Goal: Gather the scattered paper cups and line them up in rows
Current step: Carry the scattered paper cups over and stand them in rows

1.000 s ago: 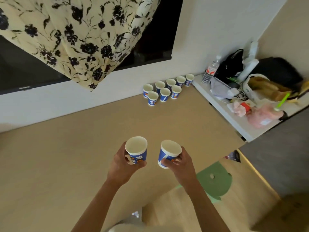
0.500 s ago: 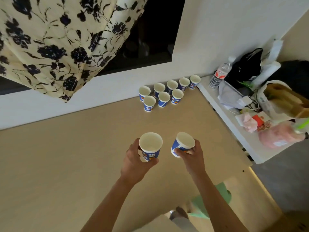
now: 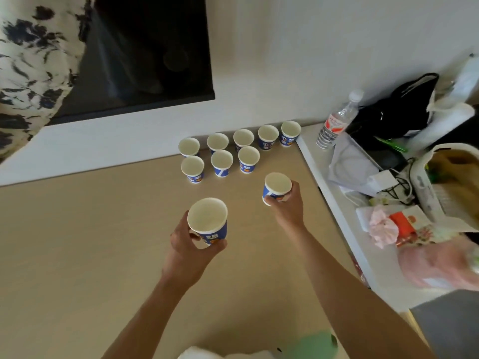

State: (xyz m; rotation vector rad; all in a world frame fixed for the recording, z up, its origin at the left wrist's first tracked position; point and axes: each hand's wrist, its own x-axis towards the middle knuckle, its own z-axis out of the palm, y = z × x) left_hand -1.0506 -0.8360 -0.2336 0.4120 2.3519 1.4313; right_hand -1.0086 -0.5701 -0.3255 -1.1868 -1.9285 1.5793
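Left cup (image 3: 207,221): above the tan table (image 3: 77,242), left hand (image 3: 191,251) curled round its base.
Right cup (image 3: 276,187): gripped by right hand (image 3: 288,204), near the three-cup front row (image 3: 221,164).
Back row (image 3: 243,138): five cups along the wall.
Print: blue, unreadable.
Room: bare tabletop leftward.

Bench (image 3: 77,242): back row (image 3: 243,138) of five paper cups along the wall; front row (image 3: 221,161) of three just before its left three. Right grip (image 3: 287,206) holds right cup (image 3: 277,186) right-front of the front row. Left grip (image 3: 189,252) holds left cup (image 3: 207,221) nearer the person. Water bottle (image 3: 335,123) stands on side ledge (image 3: 326,182), right of the rows.
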